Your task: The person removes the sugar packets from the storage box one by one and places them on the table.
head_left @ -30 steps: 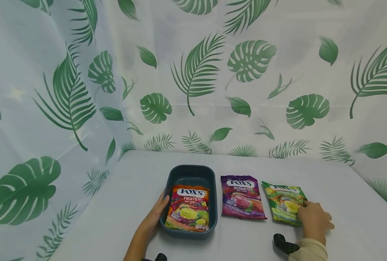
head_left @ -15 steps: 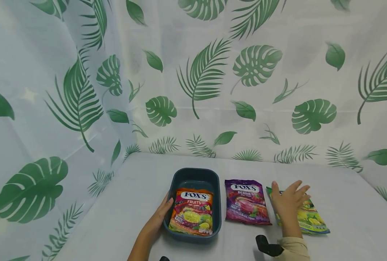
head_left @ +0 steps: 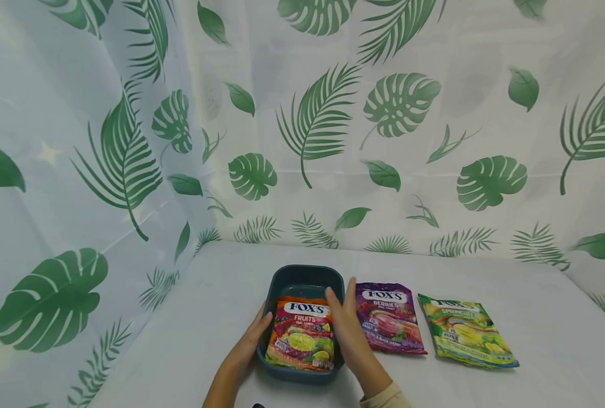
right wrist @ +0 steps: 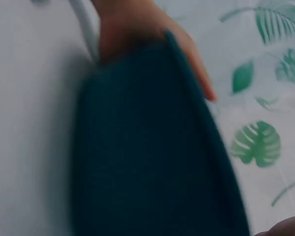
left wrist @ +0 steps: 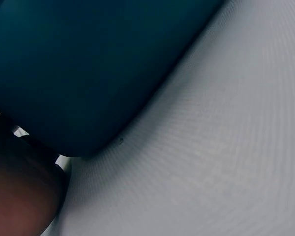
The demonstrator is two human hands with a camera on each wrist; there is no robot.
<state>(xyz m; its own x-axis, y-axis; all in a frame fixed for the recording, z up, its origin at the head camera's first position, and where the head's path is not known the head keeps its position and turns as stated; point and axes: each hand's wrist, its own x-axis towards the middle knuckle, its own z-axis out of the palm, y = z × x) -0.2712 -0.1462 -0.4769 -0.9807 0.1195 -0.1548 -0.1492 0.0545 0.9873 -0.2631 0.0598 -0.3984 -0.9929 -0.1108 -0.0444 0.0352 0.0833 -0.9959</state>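
A dark teal tub point(head_left: 302, 276) stands on the white table, with an orange Fox's Fruits bag point(head_left: 301, 335) lying inside it. My left hand point(head_left: 251, 343) holds the tub's left wall, thumb over the rim. My right hand point(head_left: 345, 326) lies with straight fingers along the tub's right wall, between the tub and the purple Berries bag point(head_left: 391, 320). The green bag point(head_left: 465, 331) lies flat further right, untouched. The left wrist view shows only the tub's outer wall point(left wrist: 88, 73) and table. In the blurred right wrist view, the tub point(right wrist: 152, 147) fills the frame, with the left hand point(right wrist: 132, 29) beyond it.
A leaf-print curtain point(head_left: 312, 124) hangs close behind and along the left side of the table point(head_left: 537, 317). The table's right edge lies beyond the green bag.
My right hand left the green bag and swept left over the purple bag to the tub's right wall. The left hand stayed on the tub. The view shifted slightly.
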